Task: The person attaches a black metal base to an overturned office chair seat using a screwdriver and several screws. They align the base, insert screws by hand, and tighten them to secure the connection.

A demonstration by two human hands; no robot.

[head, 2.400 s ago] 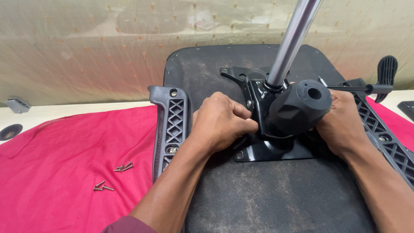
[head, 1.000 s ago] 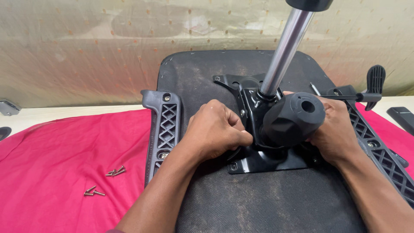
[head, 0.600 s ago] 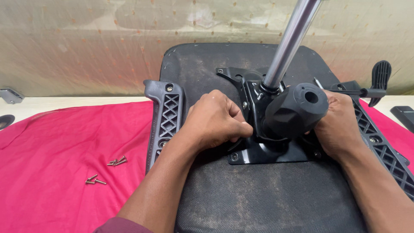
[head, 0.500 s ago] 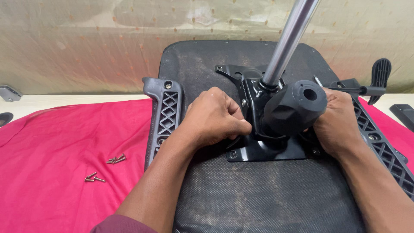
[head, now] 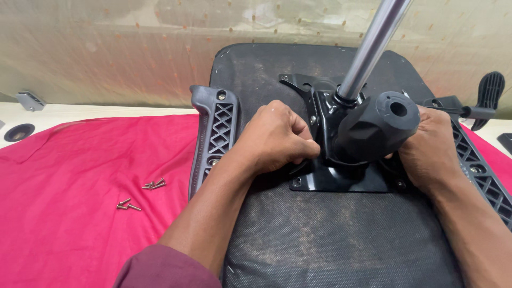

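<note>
We see the upturned chair seat on the red cloth. At its middle, our left hand and right hand are closed around the black mechanism plate. Screws lie near the cloth's front-left.

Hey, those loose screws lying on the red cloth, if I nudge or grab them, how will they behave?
The screws look small and metal, so probably light and stiff, easy to pinch. Their round shanks would likely roll in a curve if nudged, though the soft red cloth should slow them. They lie in two small clusters, so a sweep may scatter them.
</note>
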